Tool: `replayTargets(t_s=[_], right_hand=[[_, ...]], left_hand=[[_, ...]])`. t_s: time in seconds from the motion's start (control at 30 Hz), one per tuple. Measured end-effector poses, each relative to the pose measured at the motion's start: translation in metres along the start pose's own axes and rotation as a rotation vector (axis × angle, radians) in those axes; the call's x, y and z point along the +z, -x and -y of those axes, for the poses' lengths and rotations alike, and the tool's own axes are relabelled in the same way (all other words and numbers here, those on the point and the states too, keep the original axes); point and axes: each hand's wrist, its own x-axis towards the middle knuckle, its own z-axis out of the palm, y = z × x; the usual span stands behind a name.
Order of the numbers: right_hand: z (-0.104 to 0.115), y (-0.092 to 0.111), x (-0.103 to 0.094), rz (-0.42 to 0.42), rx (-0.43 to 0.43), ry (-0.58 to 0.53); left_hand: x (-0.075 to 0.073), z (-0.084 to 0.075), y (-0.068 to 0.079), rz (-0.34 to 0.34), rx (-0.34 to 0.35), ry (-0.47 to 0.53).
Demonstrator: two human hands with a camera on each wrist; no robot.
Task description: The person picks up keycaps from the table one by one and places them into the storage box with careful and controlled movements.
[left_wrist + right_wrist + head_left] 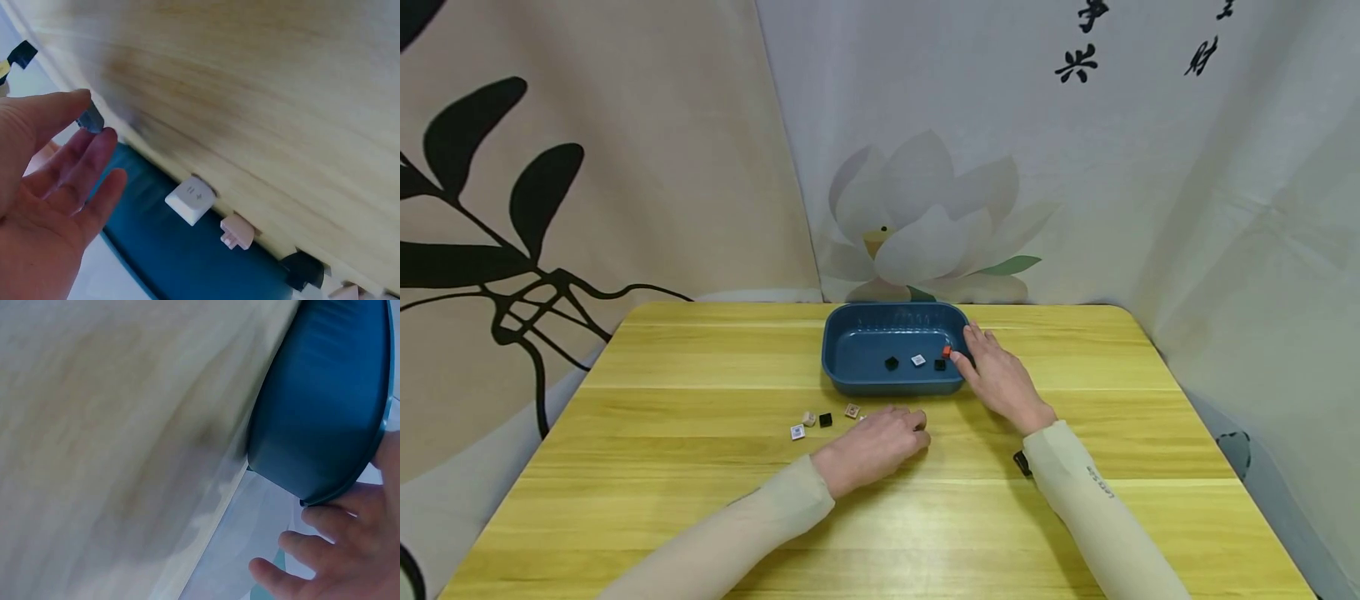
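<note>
My left hand (880,442) is over the table, in front of the blue tray (895,389). Between its thumb and a finger it pinches a dark grey keycap (92,117); the other fingers are spread. Near this hand on the table lie a white keycap (191,199) with printed symbols, a pink keycap (239,230) showing its stem, and a black keycap (305,269). At the tray's right end, my right hand (1003,379) holds the rim, thumb over the inner side and fingers outside. Inside are black keycaps (891,363), a white keycap (918,361) and a red keycap (947,352).
Left of my left hand, another white keycap (797,432) lies on the wooden table (700,467). A printed curtain (1075,183) hangs right behind the table's far edge. A small black object (1022,462) is at my right wrist.
</note>
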Motion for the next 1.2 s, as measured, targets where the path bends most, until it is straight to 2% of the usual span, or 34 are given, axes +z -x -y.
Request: replayTargets(t_s=[0.1, 0.33, 0.5, 0.63, 0.73, 0.87, 1.07, 1.2], right_hand=[[0.001, 0.000, 0.000, -0.001, -0.002, -0.002], [0.001, 0.000, -0.001, 0.016, 0.009, -0.010], [0.001, 0.000, -0.002, 0.020, 0.008, -0.013], [0.000, -0.001, -0.001, 0.023, 0.004, -0.014], [0.000, -0.001, -0.001, 0.026, 0.003, -0.015], [0.001, -0.001, 0.000, 0.024, 0.004, -0.018], [0.002, -0.002, 0.000, 0.036, 0.009, -0.015], [0.002, -0.001, 0.000, 0.040, 0.011, -0.012]], left_hand=[[-0.006, 0.002, 0.004, -0.048, -0.003, 0.025], [-0.025, 0.017, 0.012, -0.244, -0.059, 0.072], [-0.036, 0.038, 0.014, -0.363, -0.134, 0.111], [-0.042, 0.054, 0.015, -0.418, -0.233, 0.174], [-0.045, 0.064, 0.016, -0.432, -0.314, 0.232], [-0.044, 0.073, 0.016, -0.413, -0.388, 0.270], [-0.037, 0.082, 0.012, -0.325, -0.452, 0.281], [-0.032, 0.087, 0.009, -0.268, -0.458, 0.282]])
